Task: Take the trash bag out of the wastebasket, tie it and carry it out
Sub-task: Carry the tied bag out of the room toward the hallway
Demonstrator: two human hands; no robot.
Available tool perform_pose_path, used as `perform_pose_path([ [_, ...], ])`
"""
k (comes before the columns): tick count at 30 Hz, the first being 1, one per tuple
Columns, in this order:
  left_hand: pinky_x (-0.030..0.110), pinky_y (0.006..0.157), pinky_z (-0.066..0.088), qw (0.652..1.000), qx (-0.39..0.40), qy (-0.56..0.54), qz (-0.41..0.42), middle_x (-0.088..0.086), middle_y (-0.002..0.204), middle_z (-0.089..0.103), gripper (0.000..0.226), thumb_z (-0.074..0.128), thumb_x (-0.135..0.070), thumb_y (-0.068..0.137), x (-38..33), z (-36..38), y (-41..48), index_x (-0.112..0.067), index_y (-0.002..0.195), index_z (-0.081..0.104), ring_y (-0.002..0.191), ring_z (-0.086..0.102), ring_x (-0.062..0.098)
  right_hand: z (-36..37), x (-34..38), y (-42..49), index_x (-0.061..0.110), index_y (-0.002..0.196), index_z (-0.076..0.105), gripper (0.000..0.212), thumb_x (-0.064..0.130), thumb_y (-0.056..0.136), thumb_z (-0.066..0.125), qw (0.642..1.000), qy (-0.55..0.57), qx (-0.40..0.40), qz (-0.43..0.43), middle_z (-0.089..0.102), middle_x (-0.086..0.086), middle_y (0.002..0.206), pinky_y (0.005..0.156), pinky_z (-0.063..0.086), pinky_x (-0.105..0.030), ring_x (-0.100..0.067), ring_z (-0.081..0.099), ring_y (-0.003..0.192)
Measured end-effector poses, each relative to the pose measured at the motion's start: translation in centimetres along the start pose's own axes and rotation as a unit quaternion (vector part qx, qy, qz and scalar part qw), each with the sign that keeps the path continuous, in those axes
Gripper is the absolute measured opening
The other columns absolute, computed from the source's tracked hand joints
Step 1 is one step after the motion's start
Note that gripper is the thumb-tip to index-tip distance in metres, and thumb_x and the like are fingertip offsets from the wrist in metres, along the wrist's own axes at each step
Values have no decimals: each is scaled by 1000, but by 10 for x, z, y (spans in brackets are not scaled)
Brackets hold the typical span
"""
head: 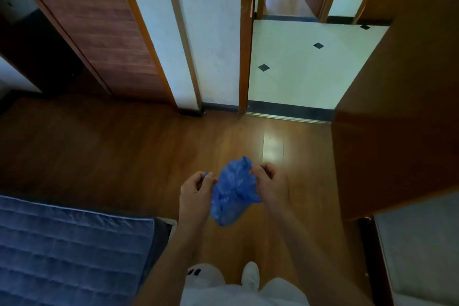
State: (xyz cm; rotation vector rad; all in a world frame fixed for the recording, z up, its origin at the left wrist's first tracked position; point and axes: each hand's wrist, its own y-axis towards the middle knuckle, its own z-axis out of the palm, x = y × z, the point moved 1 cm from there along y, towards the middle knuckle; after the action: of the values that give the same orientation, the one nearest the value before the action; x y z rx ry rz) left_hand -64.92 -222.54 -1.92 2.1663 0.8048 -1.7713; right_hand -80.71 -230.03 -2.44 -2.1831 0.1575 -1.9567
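Observation:
A small blue plastic trash bag [232, 194] hangs in the air between my two hands, above the wooden floor. My left hand [197, 192] pinches the bag's top edge on its left side. My right hand [267, 180] pinches the top edge on its right side. The bag's bunched top sticks up between my fingers, and its filled bottom sags down toward me. No wastebasket is in view.
An open doorway [293, 69] to a white tiled floor lies ahead, with its dark threshold [288, 113]. A wooden door [397, 94] stands open on the right. A blue quilted bed [69, 243] fills the lower left. A wardrobe [99, 40] stands at the far left.

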Motion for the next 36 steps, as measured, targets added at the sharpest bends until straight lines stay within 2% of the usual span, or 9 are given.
perform_pose_path([
  [3,32,54,40,1000,0,-12,-5,3,59,54,28,56,-17,97,-13,10,30,-4,73,62,55,48,17,5,4,36,15,65,63,30,13,95,62,1000,11,11,-14,53,13,48,50,39,-22,-4,48,49],
  [6,37,57,42,1000,2,-21,-6,10,64,55,25,54,-18,97,-19,17,67,-6,77,64,59,49,23,13,4,74,15,67,65,29,13,95,61,999,22,11,-24,54,15,47,45,37,-15,2,46,44],
  [10,28,52,39,1000,4,-15,-11,-6,54,52,28,54,-21,98,-23,23,127,-17,72,65,53,46,12,31,5,126,25,63,68,33,15,94,62,1000,22,1,-18,57,14,48,43,38,-12,3,48,43],
  [17,22,53,40,999,23,-20,-30,-8,55,55,32,54,-24,98,-28,22,252,-20,68,64,53,48,7,87,26,232,33,60,68,34,23,92,64,999,-24,4,21,50,13,43,41,35,-16,0,42,41],
  [22,15,48,37,998,53,-18,-21,-12,50,50,30,53,-22,99,-47,19,347,-17,71,63,48,43,0,126,54,312,30,63,69,30,25,92,64,999,-15,-18,28,56,13,46,41,39,-13,2,49,42],
  [26,12,48,39,998,52,-22,-39,-12,53,56,28,53,-19,99,-64,22,417,-18,72,62,50,49,-2,152,70,366,24,66,69,31,17,95,62,999,2,-30,20,61,12,51,43,41,-10,4,56,46],
  [31,29,56,42,998,47,-13,-51,-1,61,54,30,53,-18,98,-78,33,485,-19,68,59,58,51,14,177,87,421,16,77,67,21,17,96,61,999,7,-39,2,61,13,53,43,41,-10,4,55,47],
  [34,20,51,42,998,25,-21,-60,-4,55,55,30,55,-16,96,-85,44,526,-15,66,58,54,51,8,185,99,465,12,78,67,20,14,97,60,1000,1,-28,1,59,12,51,44,41,-11,3,53,47],
  [36,21,52,43,998,13,-16,-66,-4,56,57,30,54,-19,96,-89,53,555,-13,68,60,53,52,6,188,105,496,10,78,68,20,14,97,59,1000,-5,-25,-2,58,12,50,44,41,-12,2,51,46],
])
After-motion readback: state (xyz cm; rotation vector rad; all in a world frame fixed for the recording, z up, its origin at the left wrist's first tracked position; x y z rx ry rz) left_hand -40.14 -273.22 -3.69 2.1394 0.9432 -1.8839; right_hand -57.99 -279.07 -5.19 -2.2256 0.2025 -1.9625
